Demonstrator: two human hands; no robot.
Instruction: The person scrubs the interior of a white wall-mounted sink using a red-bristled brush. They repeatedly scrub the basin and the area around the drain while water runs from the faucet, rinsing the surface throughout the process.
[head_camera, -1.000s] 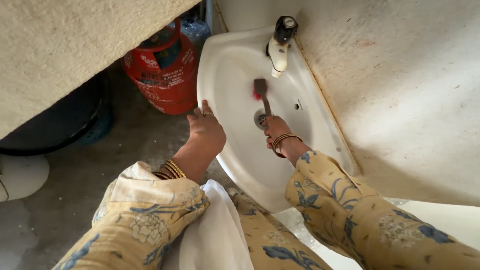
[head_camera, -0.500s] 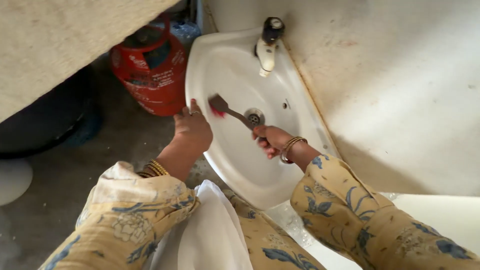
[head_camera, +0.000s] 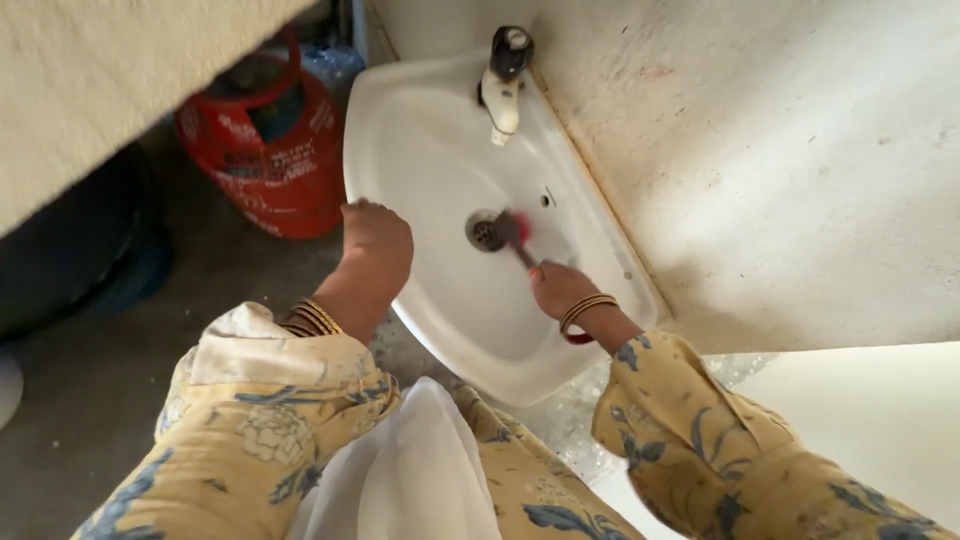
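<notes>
Now — brush (head_camera: 515, 232): dark handle, red bristles | right hand (head_camera: 556, 288) grips it

sink (head_camera: 440, 150): glossy white ceramic, smooth | tap (head_camera: 502, 88): white body, dark shiny cap | drain (head_camera: 484, 231): dull metal | wall (head_camera: 780, 160): rough, matt plaster, stained | gas cylinder (head_camera: 262, 150): red painted metal | sleeves (head_camera: 700, 440): printed matt cloth | bangles (head_camera: 583, 310): shiny metal

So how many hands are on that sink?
2: the left hand rests on the white sink's left rim; the right hand holds a brush by the drain.
</notes>
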